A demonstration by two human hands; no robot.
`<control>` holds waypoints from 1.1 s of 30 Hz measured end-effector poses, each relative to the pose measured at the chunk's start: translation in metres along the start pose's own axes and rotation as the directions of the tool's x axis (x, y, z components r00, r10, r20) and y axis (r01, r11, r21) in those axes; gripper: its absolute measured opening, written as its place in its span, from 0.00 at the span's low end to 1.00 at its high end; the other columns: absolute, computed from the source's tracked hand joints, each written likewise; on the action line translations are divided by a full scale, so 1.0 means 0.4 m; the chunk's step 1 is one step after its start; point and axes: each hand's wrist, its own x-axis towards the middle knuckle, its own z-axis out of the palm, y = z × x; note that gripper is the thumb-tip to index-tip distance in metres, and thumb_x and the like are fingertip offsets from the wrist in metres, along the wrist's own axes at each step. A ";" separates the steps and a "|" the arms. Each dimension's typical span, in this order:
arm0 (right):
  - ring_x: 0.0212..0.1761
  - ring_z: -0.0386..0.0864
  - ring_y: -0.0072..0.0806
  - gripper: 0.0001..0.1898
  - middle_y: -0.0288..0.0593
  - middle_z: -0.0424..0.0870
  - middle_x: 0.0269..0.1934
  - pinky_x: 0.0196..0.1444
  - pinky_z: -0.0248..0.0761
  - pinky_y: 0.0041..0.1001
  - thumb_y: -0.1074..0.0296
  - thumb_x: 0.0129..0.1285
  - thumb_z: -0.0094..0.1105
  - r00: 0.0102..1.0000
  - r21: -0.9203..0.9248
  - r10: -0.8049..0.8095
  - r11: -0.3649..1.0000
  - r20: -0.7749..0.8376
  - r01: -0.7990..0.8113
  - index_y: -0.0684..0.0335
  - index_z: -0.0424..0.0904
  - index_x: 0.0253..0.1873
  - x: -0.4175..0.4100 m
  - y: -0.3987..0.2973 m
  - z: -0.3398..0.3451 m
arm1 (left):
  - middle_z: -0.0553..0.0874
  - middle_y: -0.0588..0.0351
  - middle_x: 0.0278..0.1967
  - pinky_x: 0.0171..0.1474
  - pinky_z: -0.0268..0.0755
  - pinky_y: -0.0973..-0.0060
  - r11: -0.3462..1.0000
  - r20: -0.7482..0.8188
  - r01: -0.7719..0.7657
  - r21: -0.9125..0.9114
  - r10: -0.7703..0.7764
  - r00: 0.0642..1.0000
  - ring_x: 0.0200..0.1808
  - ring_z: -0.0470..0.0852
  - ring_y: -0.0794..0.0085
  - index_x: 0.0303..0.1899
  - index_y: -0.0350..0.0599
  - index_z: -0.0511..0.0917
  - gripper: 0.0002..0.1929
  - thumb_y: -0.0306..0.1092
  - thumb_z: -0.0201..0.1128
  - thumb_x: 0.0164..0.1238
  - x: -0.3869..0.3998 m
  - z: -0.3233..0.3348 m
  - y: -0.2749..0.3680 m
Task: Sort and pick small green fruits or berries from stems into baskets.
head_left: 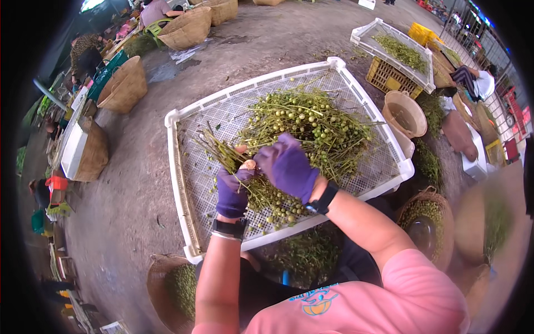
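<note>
My left hand (233, 188), in a purple glove with bare fingertips, grips a bunch of thin stems (221, 152) with round green fruits (288, 211) hanging from its lower end. My right hand (288, 165), gloved in purple too, is bent over the same bunch beside my left thumb. It is slightly blurred, and its fingertips are hidden. Both hands are above a white plastic mesh tray (200, 121). On the tray's far side, beyond my right hand, lies a tangled heap of fruit-bearing stems (308, 112). A few loose fruits are scattered over the mesh.
Woven baskets with green fruits stand at the lower left (183, 288) and lower right (423, 225). Leafy stems (308, 254) lie under the tray's near edge. At right are a tan bucket (404, 113) and another mesh tray (429, 62) on a yellow crate (388, 79). People sit farther off.
</note>
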 end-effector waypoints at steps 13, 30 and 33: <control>0.35 0.82 0.33 0.12 0.37 0.83 0.35 0.39 0.72 0.36 0.59 0.64 0.52 0.879 0.232 0.243 0.904 0.411 -0.359 0.55 0.76 0.48 -0.056 0.130 0.070 | 0.78 0.63 0.32 0.42 0.73 0.70 0.883 -0.194 -0.150 -0.446 0.068 0.979 0.40 0.77 0.70 0.36 0.51 0.73 0.09 0.43 0.53 0.73 0.039 -0.221 0.088; 0.29 0.81 0.43 0.23 0.46 0.82 0.28 0.30 0.72 0.36 0.65 0.58 0.62 0.968 0.710 0.247 0.671 0.055 -0.212 0.55 0.70 0.59 0.015 0.041 0.101 | 0.75 0.64 0.27 0.37 0.70 0.79 0.943 0.013 0.329 0.046 -0.330 0.944 0.32 0.77 0.76 0.54 0.40 0.74 0.17 0.41 0.55 0.72 0.022 -0.097 -0.058; 0.27 0.81 0.44 0.27 0.44 0.82 0.25 0.27 0.72 0.36 0.65 0.57 0.63 0.976 0.656 0.205 0.728 0.072 -0.201 0.55 0.67 0.61 -0.003 0.017 0.105 | 0.75 0.63 0.28 0.39 0.71 0.77 0.935 0.081 0.323 -0.143 -0.314 0.946 0.34 0.78 0.73 0.58 0.41 0.72 0.19 0.42 0.55 0.73 0.025 -0.090 -0.063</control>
